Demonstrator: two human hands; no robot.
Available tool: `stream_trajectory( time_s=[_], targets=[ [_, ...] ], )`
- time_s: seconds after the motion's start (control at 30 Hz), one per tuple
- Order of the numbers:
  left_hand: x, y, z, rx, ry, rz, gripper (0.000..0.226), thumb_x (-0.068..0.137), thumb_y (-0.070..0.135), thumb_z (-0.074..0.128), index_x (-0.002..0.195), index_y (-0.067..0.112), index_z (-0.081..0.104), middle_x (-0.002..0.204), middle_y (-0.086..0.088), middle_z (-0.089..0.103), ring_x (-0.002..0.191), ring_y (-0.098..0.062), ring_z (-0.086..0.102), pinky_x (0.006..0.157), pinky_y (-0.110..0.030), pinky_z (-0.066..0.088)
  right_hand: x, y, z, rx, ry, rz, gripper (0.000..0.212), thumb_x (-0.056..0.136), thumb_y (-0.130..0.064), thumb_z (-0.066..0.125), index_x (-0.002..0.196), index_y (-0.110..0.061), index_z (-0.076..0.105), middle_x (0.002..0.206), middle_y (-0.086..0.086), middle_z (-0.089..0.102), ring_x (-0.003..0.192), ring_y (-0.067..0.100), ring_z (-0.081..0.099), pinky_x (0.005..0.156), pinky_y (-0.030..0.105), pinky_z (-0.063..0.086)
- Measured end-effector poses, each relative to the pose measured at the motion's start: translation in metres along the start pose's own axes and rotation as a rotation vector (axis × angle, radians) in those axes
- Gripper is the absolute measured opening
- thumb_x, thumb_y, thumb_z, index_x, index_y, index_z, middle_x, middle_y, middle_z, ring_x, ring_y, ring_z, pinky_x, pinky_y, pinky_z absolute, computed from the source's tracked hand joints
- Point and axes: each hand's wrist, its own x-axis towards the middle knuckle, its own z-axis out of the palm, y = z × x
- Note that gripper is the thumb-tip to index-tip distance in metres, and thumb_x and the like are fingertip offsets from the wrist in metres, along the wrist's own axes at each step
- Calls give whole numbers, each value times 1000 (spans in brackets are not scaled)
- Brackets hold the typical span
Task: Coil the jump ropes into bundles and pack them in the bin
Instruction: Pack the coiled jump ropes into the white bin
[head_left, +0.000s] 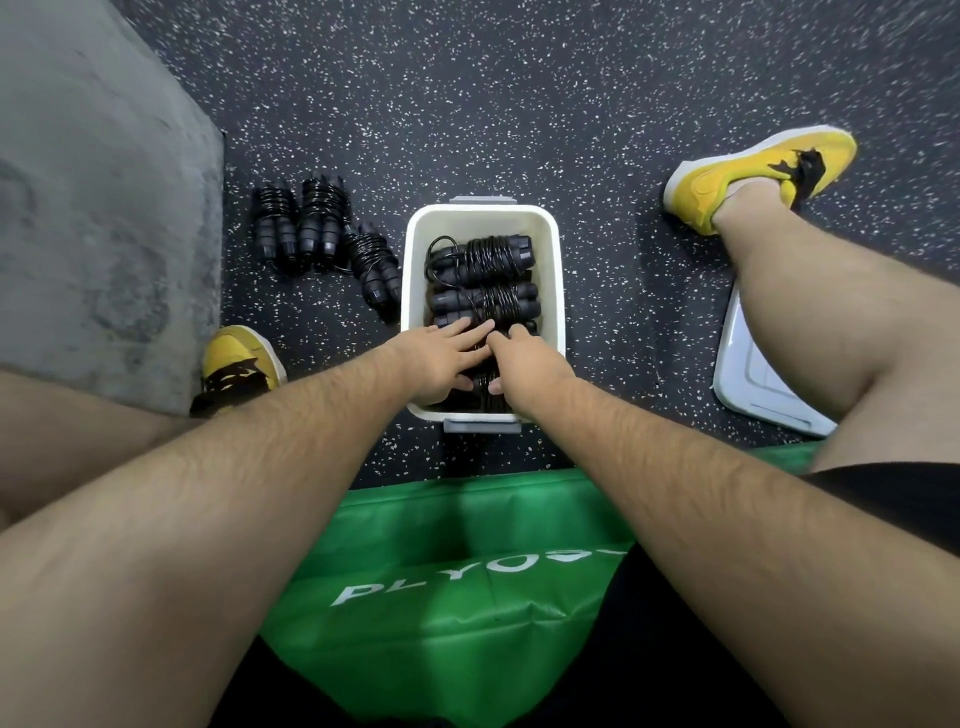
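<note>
A white bin (555, 291) stands on the speckled floor between my feet. Black coiled jump rope bundles (485, 273) lie stacked inside it. Both my hands are in the bin's near end. My left hand (441, 361) lies with fingers spread over a bundle (485, 387), thumb tucked along its side. My right hand (524, 358) holds the same bundle from the right, fingers on top and thumb under. Three more coiled bundles (317, 234) lie on the floor left of the bin.
A grey wall or block (93, 208) rises at the left. The bin's pale lid (758, 384) lies on the floor at the right, under my right leg. I sit on a green padded box (441, 582). My yellow shoes (753, 171) flank the bin.
</note>
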Motion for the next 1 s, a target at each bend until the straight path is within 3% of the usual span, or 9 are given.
stream_trajectory(
  time_s=[0.2, 0.37, 0.47, 0.63, 0.73, 0.83, 0.93, 1.0],
  targets=[
    [2, -7, -10, -101, -5, 33, 74, 101, 50, 51, 159, 44, 6, 167, 15, -13, 156, -16, -4, 126, -46, 14, 4, -3, 0, -300, -147, -118, 81, 82, -17, 78, 149, -14, 33, 144, 10, 44, 129, 33, 45, 97, 45, 46],
    [2, -1, -9, -54, 12, -9, 88, 93, 63, 56, 159, 44, 2, 167, 16, -13, 157, -16, 0, 125, -46, 13, 6, 1, 8, -313, -76, -148, 57, 86, -17, 72, 138, -16, 48, 138, 10, 48, 120, 32, 51, 88, 42, 49],
    [1, 8, -1, -36, 66, -63, 88, 93, 60, 59, 159, 43, 3, 168, 15, -13, 157, -16, 1, 125, -45, 12, 10, 2, 11, -275, -67, -159, 45, 89, -14, 68, 132, -17, 56, 131, 9, 53, 116, 31, 54, 87, 41, 49],
    [0, 11, 1, -61, 141, -91, 78, 93, 49, 63, 157, 47, 17, 168, 18, -6, 157, -14, 5, 125, -47, 11, 16, 0, 4, -208, -130, -176, 45, 88, -12, 71, 130, -14, 58, 129, 10, 58, 118, 31, 56, 91, 39, 46],
    [-2, 7, 2, -106, 181, -50, 81, 90, 57, 65, 156, 49, 19, 169, 16, -1, 156, -15, 6, 124, -47, 13, 16, 5, -4, -136, -159, -157, 35, 94, -24, 67, 127, -12, 60, 123, 8, 63, 110, 27, 60, 85, 35, 45],
    [-7, 7, 0, -252, 318, -47, 66, 93, 54, 63, 153, 41, 38, 165, 12, 25, 152, -14, 25, 120, -44, 28, 12, 6, -9, -117, -34, -106, 34, 102, -31, 50, 130, -14, 58, 120, 7, 63, 108, 27, 60, 85, 37, 48],
    [-16, 4, -9, -362, 524, -90, 45, 92, 42, 65, 134, 27, 59, 138, 7, 61, 126, -18, 57, 102, -42, 48, 12, -8, -18, -86, 162, -93, 32, 100, -21, 46, 130, -14, 54, 118, 8, 60, 108, 29, 59, 83, 41, 51],
    [-25, -4, -18, -366, 616, -165, 35, 90, 36, 65, 123, 22, 63, 123, 5, 64, 113, -19, 60, 95, -42, 50, 16, -20, -26, -80, 247, -117, 33, 98, -17, 46, 130, -14, 51, 119, 8, 58, 110, 28, 56, 75, 39, 44]
  ],
)
